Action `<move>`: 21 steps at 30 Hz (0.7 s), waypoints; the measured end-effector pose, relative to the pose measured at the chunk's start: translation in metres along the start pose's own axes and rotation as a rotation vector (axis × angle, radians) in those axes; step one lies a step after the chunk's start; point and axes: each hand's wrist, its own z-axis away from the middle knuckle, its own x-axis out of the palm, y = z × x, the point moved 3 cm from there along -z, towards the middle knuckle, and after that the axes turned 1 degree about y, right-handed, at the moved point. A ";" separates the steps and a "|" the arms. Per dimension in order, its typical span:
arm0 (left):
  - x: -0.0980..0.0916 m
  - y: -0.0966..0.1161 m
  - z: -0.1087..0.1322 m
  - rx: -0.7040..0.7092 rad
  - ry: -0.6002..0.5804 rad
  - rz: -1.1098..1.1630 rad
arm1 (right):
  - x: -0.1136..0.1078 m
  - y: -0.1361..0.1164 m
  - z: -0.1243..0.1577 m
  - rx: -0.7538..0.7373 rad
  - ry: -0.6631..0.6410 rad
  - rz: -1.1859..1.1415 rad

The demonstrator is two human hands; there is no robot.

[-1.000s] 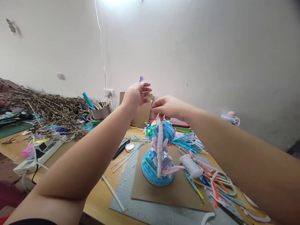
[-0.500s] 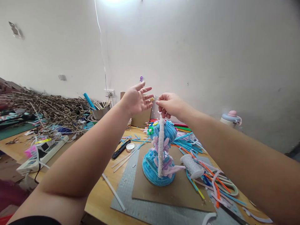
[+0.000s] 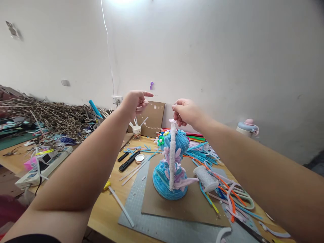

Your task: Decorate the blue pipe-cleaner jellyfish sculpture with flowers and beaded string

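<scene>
My left hand [image 3: 136,102] is raised left of the craft piece, index finger stretched out and the other fingers curled in. A thin strand of small pale beads [image 3: 155,107] runs from it in front of the cardboard, partly too fine to follow. My right hand [image 3: 184,111] pinches a small clear bit of this strand between thumb and fingertips. Below it stands a craft piece of blue fuzzy stems [image 3: 168,194] with pink petals. A white wrapped post [image 3: 172,155] rises at its front, topped by a small pink flower [image 3: 172,121] just under my right hand.
The piece stands on a cardboard sheet [image 3: 162,211] over a grey mat [image 3: 131,212]. A spool of clear line [image 3: 207,178], loose coloured stems [image 3: 206,153] and scissors [image 3: 249,231] lie to the right. A black cutter [image 3: 130,162], white lid [image 3: 139,158] and small jar [image 3: 137,131] are left.
My left hand has turned from an open palm to curled fingers with the index pointing, and moved slightly left. My right hand stays pinched above the post, nearly unmoved.
</scene>
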 end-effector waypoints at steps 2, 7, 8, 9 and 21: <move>-0.004 0.010 0.005 0.175 0.073 -0.155 | -0.002 0.000 0.002 0.006 -0.001 -0.001; 0.005 0.030 0.024 0.455 0.042 -0.283 | -0.005 0.000 0.008 0.014 0.017 0.001; 0.010 0.034 0.027 0.492 0.041 -0.281 | -0.005 0.000 0.010 0.014 0.019 -0.012; 0.017 0.039 0.028 0.525 0.040 -0.273 | -0.005 -0.001 0.011 0.014 0.012 -0.035; 0.096 0.057 -0.002 -0.067 -0.187 0.265 | -0.002 -0.013 0.024 -0.022 -0.109 -0.228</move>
